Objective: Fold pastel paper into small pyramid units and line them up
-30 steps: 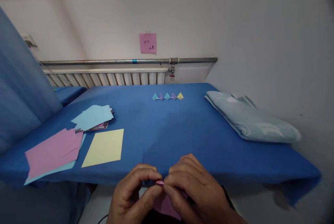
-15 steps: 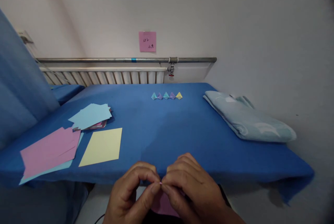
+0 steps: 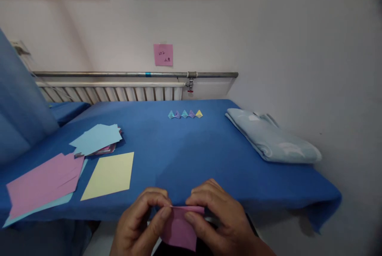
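Observation:
Between my two hands is a piece of pink paper (image 3: 179, 230), held in front of the bed's near edge with a fold along its top. My left hand (image 3: 143, 220) pinches its upper left corner between thumb and forefinger. The thumb and fingers of my right hand (image 3: 219, 218) grip the top edge near the right corner. Part of the paper's right side is hidden behind my right thumb. Below it something dark shows.
Pink sheets (image 3: 44, 184), a blue-topped paper stack (image 3: 97, 138) and a yellow sheet (image 3: 110, 174) lie left on the blue-covered bed (image 3: 179, 148). A row of small folded paper shapes (image 3: 185, 114) stands at the back. A folded blanket (image 3: 271, 138) lies right; a radiator (image 3: 119, 93) is behind.
My hands have moved apart, and more of the pink paper shows between them, with its top edge exposed. The whole view has shifted slightly.

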`<state>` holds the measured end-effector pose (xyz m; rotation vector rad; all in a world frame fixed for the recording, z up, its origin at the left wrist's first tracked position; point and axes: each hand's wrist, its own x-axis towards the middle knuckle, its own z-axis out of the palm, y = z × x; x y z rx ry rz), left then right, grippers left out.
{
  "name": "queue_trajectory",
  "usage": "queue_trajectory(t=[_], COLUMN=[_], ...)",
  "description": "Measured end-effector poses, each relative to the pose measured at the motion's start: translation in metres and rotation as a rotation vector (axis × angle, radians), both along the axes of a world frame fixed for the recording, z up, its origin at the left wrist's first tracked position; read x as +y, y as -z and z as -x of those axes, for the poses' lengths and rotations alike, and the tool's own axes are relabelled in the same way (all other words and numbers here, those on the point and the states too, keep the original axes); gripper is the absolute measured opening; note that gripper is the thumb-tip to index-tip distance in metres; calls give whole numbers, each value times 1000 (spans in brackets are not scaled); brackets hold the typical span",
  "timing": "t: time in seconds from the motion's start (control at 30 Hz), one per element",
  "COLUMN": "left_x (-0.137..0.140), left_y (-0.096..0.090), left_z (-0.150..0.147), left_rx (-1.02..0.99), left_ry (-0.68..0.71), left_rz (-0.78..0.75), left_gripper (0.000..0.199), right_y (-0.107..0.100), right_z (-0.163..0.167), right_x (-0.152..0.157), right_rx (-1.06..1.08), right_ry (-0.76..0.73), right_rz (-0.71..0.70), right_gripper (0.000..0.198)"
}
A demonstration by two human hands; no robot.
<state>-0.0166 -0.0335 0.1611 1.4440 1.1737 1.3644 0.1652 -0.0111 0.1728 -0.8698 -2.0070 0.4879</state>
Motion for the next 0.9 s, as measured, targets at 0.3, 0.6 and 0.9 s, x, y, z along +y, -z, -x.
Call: queue_trajectory(t=[0.3,0.6,0.9], left_x=[7,9,14], left_y=[12,8,9], left_z=[11,11,2], left_rx=[76,130,-57], left_ry=[-2,3,54], left_rz=[-28,-83,265], left_gripper=[9,6,20], right_y=[2,3,7], right_z=[-4,-4,-4], right_x=[1,4,13], right_rx=[19,20,-12], right_ry=[11,-39,-66], right_rz=[8,31,227], right_gripper=[7,8,18])
